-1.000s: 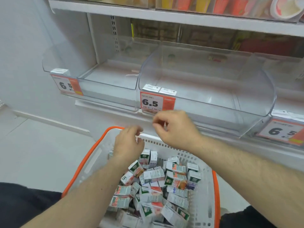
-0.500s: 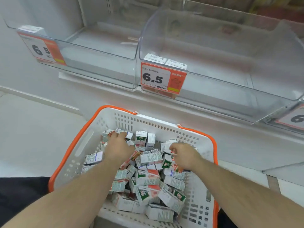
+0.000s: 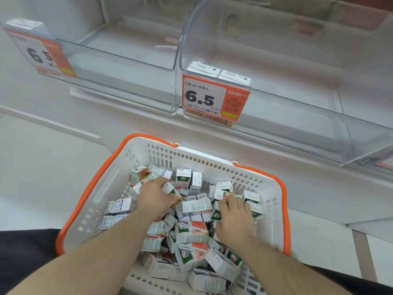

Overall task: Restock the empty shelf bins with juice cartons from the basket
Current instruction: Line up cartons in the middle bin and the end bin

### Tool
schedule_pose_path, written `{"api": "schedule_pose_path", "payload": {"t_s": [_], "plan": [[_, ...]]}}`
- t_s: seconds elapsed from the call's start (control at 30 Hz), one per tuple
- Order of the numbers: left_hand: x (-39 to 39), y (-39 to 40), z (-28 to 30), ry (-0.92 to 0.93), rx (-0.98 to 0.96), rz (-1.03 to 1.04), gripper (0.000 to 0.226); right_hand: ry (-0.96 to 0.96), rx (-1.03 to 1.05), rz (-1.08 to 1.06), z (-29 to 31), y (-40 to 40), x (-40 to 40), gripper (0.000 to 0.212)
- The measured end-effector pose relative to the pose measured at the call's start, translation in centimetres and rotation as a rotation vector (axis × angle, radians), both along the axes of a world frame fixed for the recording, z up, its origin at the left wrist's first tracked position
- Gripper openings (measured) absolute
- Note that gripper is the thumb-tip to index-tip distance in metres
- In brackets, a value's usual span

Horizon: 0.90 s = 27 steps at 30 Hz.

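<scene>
Both hands reach into the basket (image 3: 119,177) of juice cartons (image 3: 191,233): left hand (image 3: 154,196) grips one, right hand (image 3: 235,218) curls over another. Next, lift them into the empty shelf bins (image 3: 276,116) above.

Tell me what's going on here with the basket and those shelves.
A person is restocking. Both hands are down in a white basket with an orange rim, full of small juice cartons. The left hand grips a carton near the far side, and the right hand is closing on cartons toward the right. The clear shelf bins above, with 6.5 price tags, hold no cartons yet.
</scene>
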<state>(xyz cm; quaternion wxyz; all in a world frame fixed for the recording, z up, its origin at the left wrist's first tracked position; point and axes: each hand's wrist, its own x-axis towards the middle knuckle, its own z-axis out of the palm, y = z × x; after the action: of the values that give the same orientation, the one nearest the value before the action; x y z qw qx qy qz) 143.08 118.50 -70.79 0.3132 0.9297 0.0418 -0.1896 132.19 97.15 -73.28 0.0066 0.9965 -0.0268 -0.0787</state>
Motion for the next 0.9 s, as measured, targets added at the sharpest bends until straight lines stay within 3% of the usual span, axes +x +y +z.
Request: {"api": "schedule_pose_path", "payload": {"t_s": [0.1, 0.2, 0.3, 0.4, 0.47, 0.57, 0.9], "plan": [[-0.1, 0.2, 0.8, 0.025, -0.098, 0.091, 0.038, -0.007, 0.048, 0.114, 1.1, 1.1, 1.0, 0.053], [0.2, 0.8, 2.1, 0.0, -0.222, 0.169, 0.028, 0.145, 0.068, 0.215, 1.3, 3.1, 2.5, 0.078], [0.9, 1.8, 4.1, 0.049, -0.446, 0.301, 0.034, 0.234, -0.021, 0.305, 1.5, 5.3, 4.3, 0.097], [1.5, 2.9, 6.5, 0.044, -0.607, 0.423, 0.028, 0.242, -0.025, 0.313, 2.1, 5.9, 5.2, 0.073], [2.0, 3.6, 8.0, 0.026, -0.666, 0.468, 0.034, 0.275, 0.244, 0.123, 3.2, 5.2, 5.4, 0.048], [2.5, 3.6, 10.5, 0.057, -0.765, 0.489, 0.028, 0.337, 0.691, -0.153, 6.7, 3.8, 5.7, 0.036], [3.9, 1.0, 19.9, 0.257, -1.016, 0.302, 0.008, 0.085, 1.271, -0.304, 20.0, 2.4, 5.8, 0.037]]}}
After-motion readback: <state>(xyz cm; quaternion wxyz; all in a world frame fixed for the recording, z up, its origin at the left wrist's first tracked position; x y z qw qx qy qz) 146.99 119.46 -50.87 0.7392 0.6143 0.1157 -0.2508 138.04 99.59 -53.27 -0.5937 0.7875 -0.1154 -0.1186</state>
